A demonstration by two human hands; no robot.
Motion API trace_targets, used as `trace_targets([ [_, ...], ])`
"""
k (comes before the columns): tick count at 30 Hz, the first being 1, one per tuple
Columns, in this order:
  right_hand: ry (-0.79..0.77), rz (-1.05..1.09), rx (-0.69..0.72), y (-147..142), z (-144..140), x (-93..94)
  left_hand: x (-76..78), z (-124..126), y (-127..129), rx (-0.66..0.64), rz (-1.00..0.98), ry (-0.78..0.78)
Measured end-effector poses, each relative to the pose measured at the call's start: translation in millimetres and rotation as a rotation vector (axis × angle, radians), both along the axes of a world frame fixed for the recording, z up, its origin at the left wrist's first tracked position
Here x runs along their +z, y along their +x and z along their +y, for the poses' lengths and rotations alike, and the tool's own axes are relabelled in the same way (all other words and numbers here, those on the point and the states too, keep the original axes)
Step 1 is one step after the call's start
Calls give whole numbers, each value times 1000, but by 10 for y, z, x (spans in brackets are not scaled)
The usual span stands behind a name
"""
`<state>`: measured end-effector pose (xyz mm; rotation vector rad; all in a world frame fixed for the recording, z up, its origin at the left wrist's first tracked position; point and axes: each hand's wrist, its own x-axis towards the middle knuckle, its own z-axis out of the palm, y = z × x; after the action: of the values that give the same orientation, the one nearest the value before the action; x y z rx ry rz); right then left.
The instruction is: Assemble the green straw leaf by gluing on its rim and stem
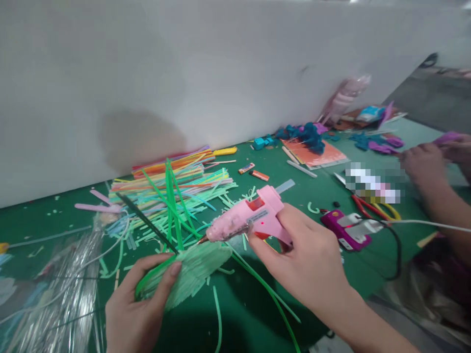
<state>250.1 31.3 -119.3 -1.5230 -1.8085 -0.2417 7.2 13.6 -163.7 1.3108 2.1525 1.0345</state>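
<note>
My left hand pinches a light green leaf shape made of pipe cleaners between thumb and fingers. From its near end a dark green stem slants up to the left. Wrapped around its handle, my right hand holds a pink hot glue gun, a finger by the red trigger. The brass nozzle points down-left at the leaf's upper edge; whether it touches, I cannot tell. Bright green pipe cleaners stand up behind the leaf, and others trail to the lower right.
Bundles of coloured pipe cleaners lie along the wall. At left are clear plastic wraps. A purple power strip, scissors and an orange packet lie at right. A co-worker's hands work at the far right.
</note>
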Motion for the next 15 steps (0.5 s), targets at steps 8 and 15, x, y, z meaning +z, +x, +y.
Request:
trace_targets([
  [8,15,4,21,24,16,-61,89,-40,90,29,-5,-9],
  [15,3,8,9,36,9,-51,115,-56,58,2,44,-28],
])
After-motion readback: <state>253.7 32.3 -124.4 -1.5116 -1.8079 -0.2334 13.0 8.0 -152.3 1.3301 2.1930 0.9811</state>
